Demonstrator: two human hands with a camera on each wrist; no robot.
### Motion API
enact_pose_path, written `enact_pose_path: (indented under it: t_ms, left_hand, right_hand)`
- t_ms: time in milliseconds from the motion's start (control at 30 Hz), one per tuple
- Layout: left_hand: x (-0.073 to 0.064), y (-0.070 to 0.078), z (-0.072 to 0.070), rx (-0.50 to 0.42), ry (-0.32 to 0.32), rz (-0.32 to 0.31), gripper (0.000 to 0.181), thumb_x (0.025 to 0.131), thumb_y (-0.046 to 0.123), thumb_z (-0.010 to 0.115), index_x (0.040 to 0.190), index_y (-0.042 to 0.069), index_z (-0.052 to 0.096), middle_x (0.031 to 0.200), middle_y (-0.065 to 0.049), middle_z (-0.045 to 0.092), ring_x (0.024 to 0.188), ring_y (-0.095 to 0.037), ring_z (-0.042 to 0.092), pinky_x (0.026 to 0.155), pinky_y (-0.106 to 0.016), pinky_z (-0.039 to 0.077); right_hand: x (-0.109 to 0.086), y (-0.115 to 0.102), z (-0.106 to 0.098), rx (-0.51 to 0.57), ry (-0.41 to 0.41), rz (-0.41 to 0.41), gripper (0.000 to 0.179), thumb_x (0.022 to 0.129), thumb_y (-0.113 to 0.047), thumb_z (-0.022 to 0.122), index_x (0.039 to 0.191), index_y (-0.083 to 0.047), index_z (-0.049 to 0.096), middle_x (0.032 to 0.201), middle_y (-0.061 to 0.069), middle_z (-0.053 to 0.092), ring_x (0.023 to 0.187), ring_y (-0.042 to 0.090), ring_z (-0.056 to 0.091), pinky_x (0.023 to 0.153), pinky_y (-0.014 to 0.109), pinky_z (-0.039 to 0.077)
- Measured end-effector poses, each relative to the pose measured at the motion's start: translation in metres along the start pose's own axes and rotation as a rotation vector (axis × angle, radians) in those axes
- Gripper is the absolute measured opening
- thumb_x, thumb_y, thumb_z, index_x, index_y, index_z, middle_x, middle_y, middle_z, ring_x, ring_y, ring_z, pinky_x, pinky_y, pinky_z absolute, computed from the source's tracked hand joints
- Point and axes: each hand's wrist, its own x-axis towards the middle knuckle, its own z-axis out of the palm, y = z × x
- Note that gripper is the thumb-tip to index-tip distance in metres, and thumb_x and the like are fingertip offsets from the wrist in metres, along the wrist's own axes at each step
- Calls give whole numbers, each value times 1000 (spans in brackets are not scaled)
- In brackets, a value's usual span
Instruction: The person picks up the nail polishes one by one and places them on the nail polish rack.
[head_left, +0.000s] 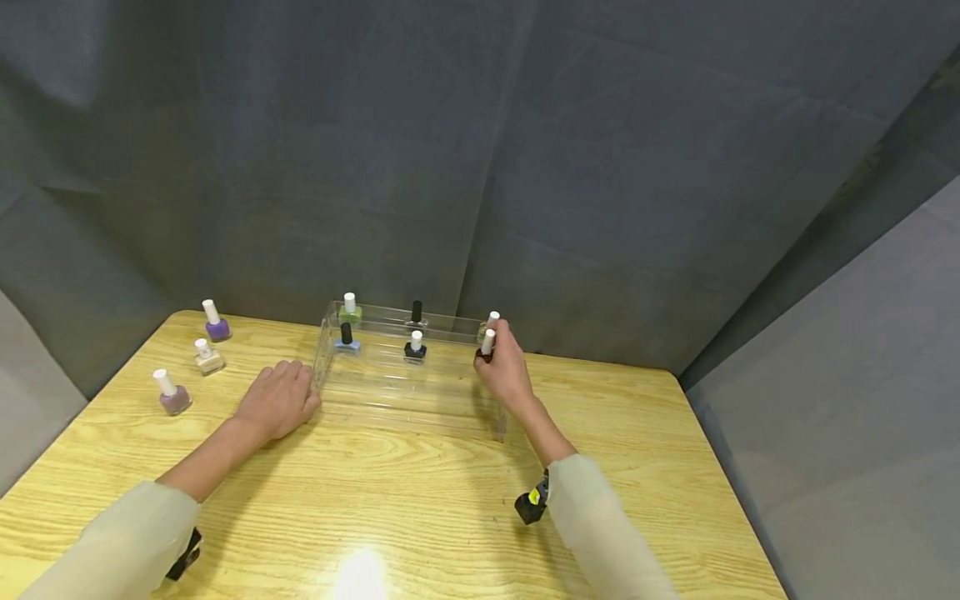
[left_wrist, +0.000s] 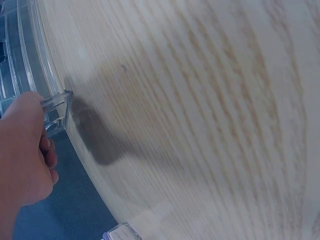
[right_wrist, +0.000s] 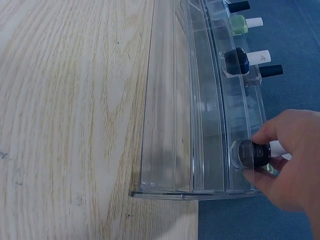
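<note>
A clear stepped display rack (head_left: 390, 407) stands near the back of the table. My left hand (head_left: 276, 402) holds its left end, thumb at the front corner and fingers curled by the end panel in the left wrist view. At the rack's right end, my right hand (right_wrist: 292, 157) pinches a dark nail polish bottle (right_wrist: 257, 154) with a white cap, its base within an upper step. Behind that bottle is another with a white cap (head_left: 492, 317), partly hidden. Further left on the rack are green (head_left: 349, 313), light blue (head_left: 347, 344), black (head_left: 415, 350) and black-capped (head_left: 417, 316) bottles.
Left of the rack, a purple bottle (head_left: 217, 327), a cream bottle (head_left: 210, 360) and a mauve bottle (head_left: 176, 400) stand on the wooden table (head_left: 390, 500). A dark curtain (head_left: 375, 167) hangs directly behind the table's back edge.
</note>
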Motion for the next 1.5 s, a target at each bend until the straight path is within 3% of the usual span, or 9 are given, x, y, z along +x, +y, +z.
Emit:
enact_pose_path:
  t_ms: [333,533,700,867,1100,1333,1500]
  left_hand:
    - [0,0,2,3,20,0,20,97,22,50,89,4,49,83,-8,46,80,-30,46,70,-45,38]
    - [0,0,1,-7,19,2,20,97,22,49,90,3,49,85,-9,47,82,-32,48,71,-46,38]
    - [0,1,0,-9,9,2,20,97,23,49,92,3,50,86,-9,48,83,-32,47,72,-47,38]
    - [0,1,0,-3,3,0,22,98,23,50,94,2,51,89,-11,50,86,-33,49,73,-48,40]
    - [-1,0,1,-2,1,1,23,98,24,49,94,2,51,88,-11,50,86,-33,49,73,-48,40]
    - [-2,0,0,-2,-3,5,21,98,23,49,92,3,49,86,-10,48,83,-32,47,72,-47,39]
    - [-1,1,0,4,4,13,22,98,24,50,90,3,48,84,-9,47,80,-31,46,70,-46,38]
  right_hand:
    - [-3,-5,-6,-95,27,13,47,90,-1,68,130,-7,44,119,17,55,102,31,60,82,44,51]
    - [-7,-12,-24,-122,17,-26,50,91,-5,70,134,-5,44,122,17,51,99,29,55,79,42,49]
    - [-13,-11,-46,-148,26,-67,38,95,-13,64,127,0,48,120,18,51,107,31,52,87,46,45]
    - [-26,-1,-62,-170,12,-56,24,102,-19,53,118,-1,51,113,15,50,102,32,50,87,47,42]
    - [-45,27,-63,-238,-99,-26,25,106,-23,47,115,0,52,109,17,51,94,31,50,80,45,43]
    - [-62,46,-46,-343,-253,-29,32,106,-31,47,115,-2,54,102,9,52,88,26,49,79,44,41]
    - [-69,53,-35,-437,-313,-43,31,103,-38,50,108,-7,51,92,4,45,81,24,42,74,41,35]
